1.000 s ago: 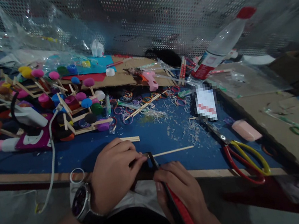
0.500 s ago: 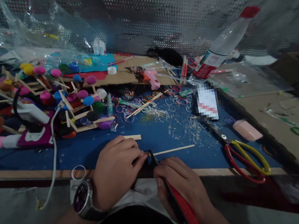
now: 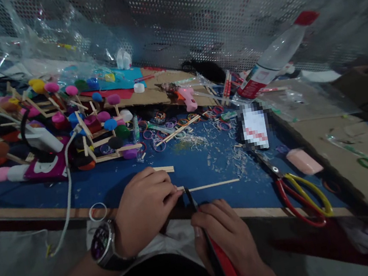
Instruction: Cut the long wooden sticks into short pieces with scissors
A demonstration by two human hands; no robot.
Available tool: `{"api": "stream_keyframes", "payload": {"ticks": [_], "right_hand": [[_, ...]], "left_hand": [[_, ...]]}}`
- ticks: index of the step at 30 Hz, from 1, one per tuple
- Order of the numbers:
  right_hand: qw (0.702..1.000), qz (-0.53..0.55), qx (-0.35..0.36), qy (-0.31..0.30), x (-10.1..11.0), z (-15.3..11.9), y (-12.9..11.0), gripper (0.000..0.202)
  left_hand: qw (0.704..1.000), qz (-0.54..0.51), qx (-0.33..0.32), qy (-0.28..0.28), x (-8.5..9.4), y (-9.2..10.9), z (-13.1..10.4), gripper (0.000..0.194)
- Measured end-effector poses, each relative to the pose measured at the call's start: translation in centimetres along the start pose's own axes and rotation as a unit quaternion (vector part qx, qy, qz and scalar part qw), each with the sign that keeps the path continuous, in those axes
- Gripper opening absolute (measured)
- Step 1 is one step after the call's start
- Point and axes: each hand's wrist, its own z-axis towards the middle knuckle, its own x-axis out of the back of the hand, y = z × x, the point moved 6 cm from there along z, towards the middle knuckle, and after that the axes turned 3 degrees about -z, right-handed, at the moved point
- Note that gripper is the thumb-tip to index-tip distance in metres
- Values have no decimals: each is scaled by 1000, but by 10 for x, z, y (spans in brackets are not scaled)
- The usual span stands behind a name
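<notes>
On a cluttered blue counter (image 3: pixel 96 185), my left grip (image 3: pixel 146 208) pinches a thin wooden stick (image 3: pixel 215 184) by its end at lower centre, while my right grip (image 3: pixel 228 232) encircles a red-and-black tool (image 3: pixel 226 262).

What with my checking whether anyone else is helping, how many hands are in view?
2: the left hand, pinching a thin stick at its left end, and the right hand, wrapped around a red-and-black tool. No other hand shows.
</notes>
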Motion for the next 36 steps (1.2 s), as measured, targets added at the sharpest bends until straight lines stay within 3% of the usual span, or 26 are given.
{"api": "stream_keyframes", "payload": {"ticks": [16,23,36], "right_hand": [[1000,-2,-21,19,-6,3,3,18],[997,24,-24,71,0,2,8,19],[998,17,-16,57,-3,0,7,20]], "left_hand": [[1000,-2,2,-3,0,-1,-1,25],[1000,-5,-1,9,0,-1,-1,24],[1000,-3,-1,1,-1,0,-1,23]]}}
